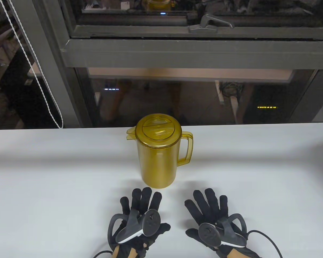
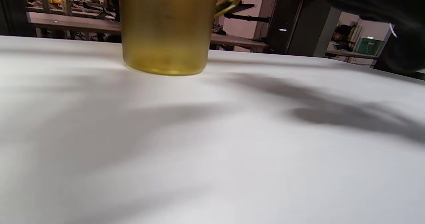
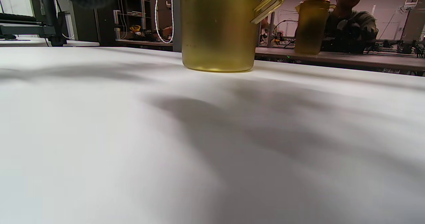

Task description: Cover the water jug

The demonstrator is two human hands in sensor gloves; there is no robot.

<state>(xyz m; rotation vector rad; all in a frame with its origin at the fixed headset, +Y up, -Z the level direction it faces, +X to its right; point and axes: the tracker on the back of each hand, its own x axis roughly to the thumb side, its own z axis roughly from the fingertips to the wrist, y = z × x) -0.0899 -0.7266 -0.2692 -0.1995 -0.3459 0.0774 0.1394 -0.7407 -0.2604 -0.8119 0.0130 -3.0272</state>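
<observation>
A translucent amber plastic water jug (image 1: pixel 158 153) stands upright at the centre of the table view, on a white table (image 1: pixel 43 174) whose far edge runs just behind it across the middle of the frame. A round amber lid (image 1: pixel 158 129) sits on the jug's mouth; the spout points to frame left and the loop handle (image 1: pixel 187 149) to frame right. The left hand (image 1: pixel 140 215) in a black sensor glove lies flat on the tabletop at lower centre, fingers straight and spread, holding nothing, its fingertips just short of the jug's base. The right hand (image 1: pixel 212 213), gloved the same, lies flat to the right of it with fingers likewise straight and empty, a bare strip of table between the two. Wide bare white surface stretches to both sides of the jug toward the left and right frame edges. In the left wrist view the jug's base (image 2: pixel 166 58) rests on the table at upper centre-left; in the right wrist view it stands at upper centre (image 3: pixel 219 51), with a second amber jug (image 3: pixel 310 25) on a far bench at upper right.
</observation>
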